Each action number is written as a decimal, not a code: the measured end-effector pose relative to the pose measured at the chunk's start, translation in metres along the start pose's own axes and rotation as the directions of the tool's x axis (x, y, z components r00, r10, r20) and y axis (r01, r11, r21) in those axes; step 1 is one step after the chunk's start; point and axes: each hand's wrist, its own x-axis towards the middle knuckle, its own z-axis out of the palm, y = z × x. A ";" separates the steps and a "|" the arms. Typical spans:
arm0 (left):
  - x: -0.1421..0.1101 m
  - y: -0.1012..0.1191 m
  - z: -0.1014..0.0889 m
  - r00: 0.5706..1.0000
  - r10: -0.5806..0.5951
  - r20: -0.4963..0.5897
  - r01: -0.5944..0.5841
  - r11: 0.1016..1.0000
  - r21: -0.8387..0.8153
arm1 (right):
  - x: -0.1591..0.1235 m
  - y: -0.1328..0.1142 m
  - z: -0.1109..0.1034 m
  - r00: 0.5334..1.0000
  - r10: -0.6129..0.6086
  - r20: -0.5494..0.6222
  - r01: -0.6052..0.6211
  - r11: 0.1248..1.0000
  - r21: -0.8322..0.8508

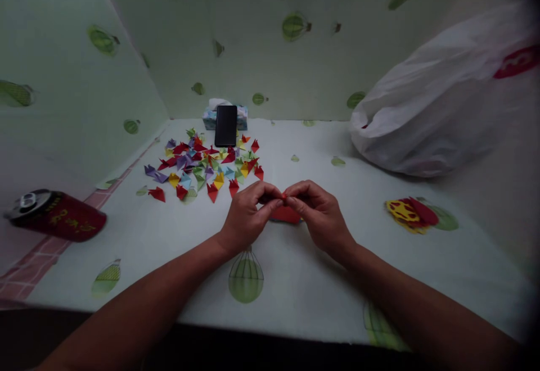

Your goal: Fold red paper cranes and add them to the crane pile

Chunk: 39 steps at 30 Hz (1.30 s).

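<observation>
Over the middle of the table, my left hand (pixel 248 208) and my right hand (pixel 318 211) meet fingertip to fingertip. Both pinch a small piece of red folded paper (pixel 284 196), mostly covered by the fingers. Beneath them lies flat red paper (pixel 287 214), partly hidden by the hands. Beyond my left hand spreads a group of small folded paper cranes (pixel 206 163) in red, yellow, green, blue and purple.
A black phone (pixel 226 126) leans on a tissue box (pixel 242 117) at the back. On the left lies a dark red can (pixel 59 215). Yellow and red cut-outs (pixel 405 213) rest at right, before a large white plastic bag (pixel 430 107).
</observation>
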 end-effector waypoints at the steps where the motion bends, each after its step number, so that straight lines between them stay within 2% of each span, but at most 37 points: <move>1: 0.000 0.000 0.000 1.000 0.003 0.002 -0.003 1.000 0.012 | 0.001 -0.001 0.000 1.000 0.003 0.007 -0.003 1.000 -0.010; 13: 0.004 0.003 -0.003 0.990 0.129 0.051 -0.136 0.977 0.163 | 0.001 0.003 -0.003 0.995 -0.085 0.042 0.088 0.994 -0.071; 17: 0.003 0.004 -0.004 0.992 0.117 0.045 -0.124 0.972 0.200 | 0.002 0.003 -0.004 0.996 -0.060 0.061 0.067 0.992 -0.107; 24: 0.003 -0.001 -0.002 0.996 0.080 0.027 -0.083 0.991 0.108 | 0.004 0.005 -0.003 0.999 -0.036 -0.003 0.036 0.999 0.004; 32: 0.004 -0.001 0.001 0.996 -0.091 0.016 0.092 0.996 -0.023 | 0.004 0.003 -0.001 0.999 0.034 -0.006 -0.034 0.999 0.028; 35: 0.005 -0.001 -0.001 0.996 -0.077 0.034 0.077 0.997 0.000 | 0.005 0.003 -0.002 0.995 0.088 0.040 -0.091 0.994 0.056; 39: 0.006 -0.004 -0.004 0.998 0.012 0.056 -0.016 0.997 0.070 | 0.007 0.000 -0.005 0.988 0.120 0.094 -0.120 0.993 -0.009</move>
